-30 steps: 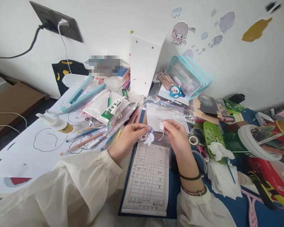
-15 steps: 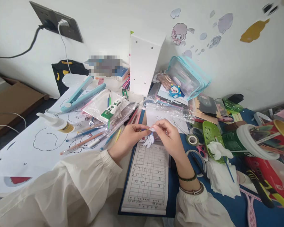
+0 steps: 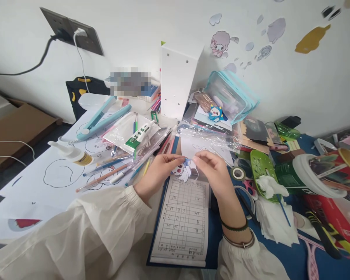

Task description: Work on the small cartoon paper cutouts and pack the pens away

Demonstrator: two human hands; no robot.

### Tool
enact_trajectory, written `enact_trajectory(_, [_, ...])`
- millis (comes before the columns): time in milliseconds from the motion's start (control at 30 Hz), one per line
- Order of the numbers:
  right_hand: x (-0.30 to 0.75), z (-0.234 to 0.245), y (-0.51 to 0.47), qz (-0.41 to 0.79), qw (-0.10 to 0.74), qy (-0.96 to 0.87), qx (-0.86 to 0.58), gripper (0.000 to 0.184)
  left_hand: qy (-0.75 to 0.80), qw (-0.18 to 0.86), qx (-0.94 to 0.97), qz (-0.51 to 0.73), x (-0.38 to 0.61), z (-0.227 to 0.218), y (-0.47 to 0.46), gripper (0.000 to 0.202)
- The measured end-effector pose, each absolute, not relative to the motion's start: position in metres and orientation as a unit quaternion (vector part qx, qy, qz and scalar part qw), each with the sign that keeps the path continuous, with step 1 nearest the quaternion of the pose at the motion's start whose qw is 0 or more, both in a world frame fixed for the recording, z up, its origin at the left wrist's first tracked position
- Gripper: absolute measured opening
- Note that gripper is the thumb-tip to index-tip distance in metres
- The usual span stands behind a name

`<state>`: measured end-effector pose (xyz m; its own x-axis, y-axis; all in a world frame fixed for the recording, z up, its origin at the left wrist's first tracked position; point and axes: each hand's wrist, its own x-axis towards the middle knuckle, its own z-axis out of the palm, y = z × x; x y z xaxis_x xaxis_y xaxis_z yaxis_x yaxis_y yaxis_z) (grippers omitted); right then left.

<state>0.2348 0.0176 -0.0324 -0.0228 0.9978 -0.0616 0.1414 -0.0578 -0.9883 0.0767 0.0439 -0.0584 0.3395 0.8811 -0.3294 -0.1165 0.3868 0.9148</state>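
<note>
A small paper cutout of a blue-and-white cartoon figure is pinched at its upper edge by my left hand, thumb and forefinger closed together. Just to its right, my right hand is closed in a pinch. From those fingertips a thin white curved strip hangs down beside the cutout; whether it is joined to the cutout I cannot tell. Both hands are above a handwritten form sheet on a blue clipboard.
Left lie line drawings, a white glue bottle, a light-blue hair straightener and several pens. To the right are tape rolls, a green tray, tissues and pliers. Behind stands a white box.
My right hand has drawn slightly right and down, widening the gap between my fingertips. The thin white strip now shows below it, and more of the cutout is visible.
</note>
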Motion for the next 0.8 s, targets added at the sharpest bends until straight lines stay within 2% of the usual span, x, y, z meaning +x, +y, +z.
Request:
enact_trajectory(100, [0.224,-0.026,0.011,0.543,0.424,-0.526,-0.498,0.014,0.453,0.677,0.459,0.355,0.077,-0.058,0.043,0.026])
enact_trajectory(333, [0.223,-0.037,0.017,0.426,0.400,-0.543,-0.603,0.017,0.414,0.722,0.433,0.346,0.078,-0.057,0.042,0.025])
enact_trajectory(467, [0.231,-0.042,0.020,0.415,0.391,-0.544,-0.616,0.018,0.410,0.760,0.374,0.338,0.079,-0.055,0.042,0.025])
enact_trajectory(800, [0.233,-0.049,0.022,0.409,0.396,-0.531,-0.627,0.022,0.438,0.765,0.326,0.342,0.078,-0.060,0.043,0.021])
